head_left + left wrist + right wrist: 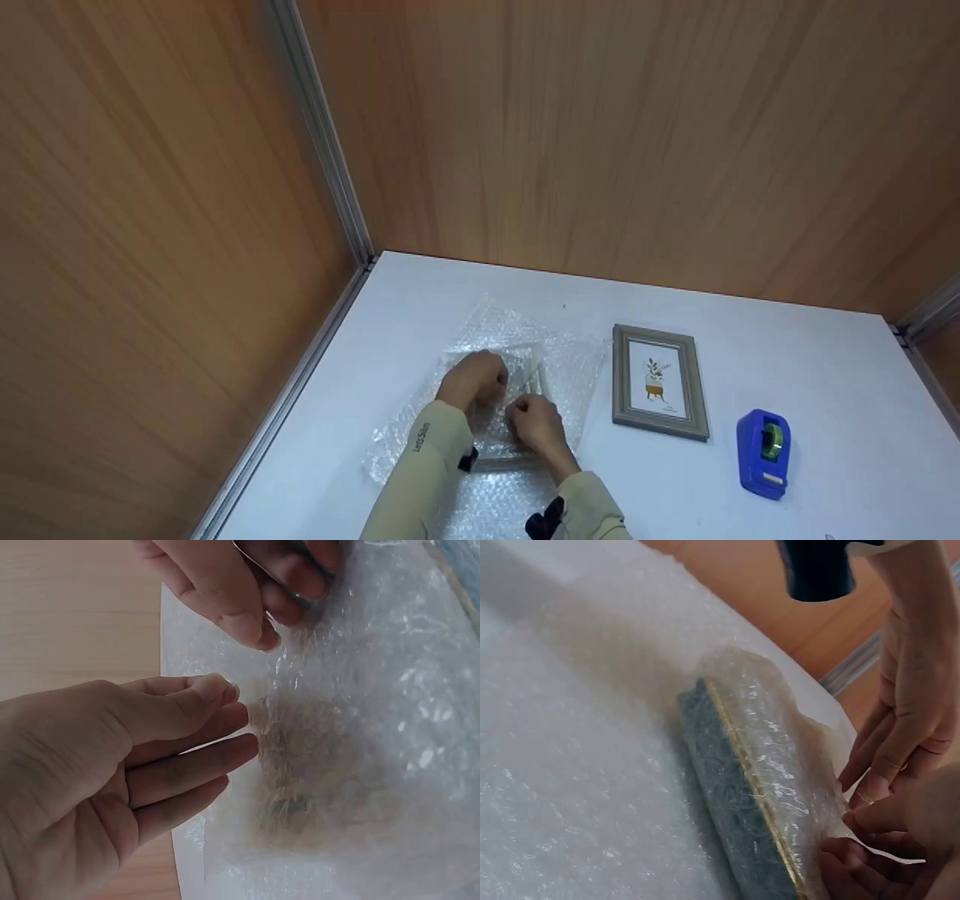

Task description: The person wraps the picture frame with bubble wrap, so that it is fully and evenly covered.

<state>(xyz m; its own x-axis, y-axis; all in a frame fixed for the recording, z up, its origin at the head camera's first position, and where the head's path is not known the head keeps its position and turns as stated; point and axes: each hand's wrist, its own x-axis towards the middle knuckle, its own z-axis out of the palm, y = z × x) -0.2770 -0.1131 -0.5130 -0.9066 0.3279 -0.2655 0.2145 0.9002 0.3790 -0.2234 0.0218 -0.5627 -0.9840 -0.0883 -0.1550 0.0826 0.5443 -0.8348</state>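
A sheet of bubble wrap (577, 367) lies on the white table, folded over a picture frame (504, 465) whose near edge shows in the head view. In the right wrist view, the frame's grey side with a gold line (739, 765) shows through the plastic. My left hand (476, 379) is over the wrapped frame, fingers bent down, pinching the wrap. Close on its right, my right hand (538, 424) pinches the wrap between thumb and fingertips. In both wrist views the fingertips of the two hands nearly meet at the wrap's edge.
A second grey picture frame (660, 382) with a plant print lies right of the bubble wrap. Further right sits a blue tape dispenser (763, 454) with a roll of greenish tape. Wooden panels (600, 135) stand behind and to the left of the table.
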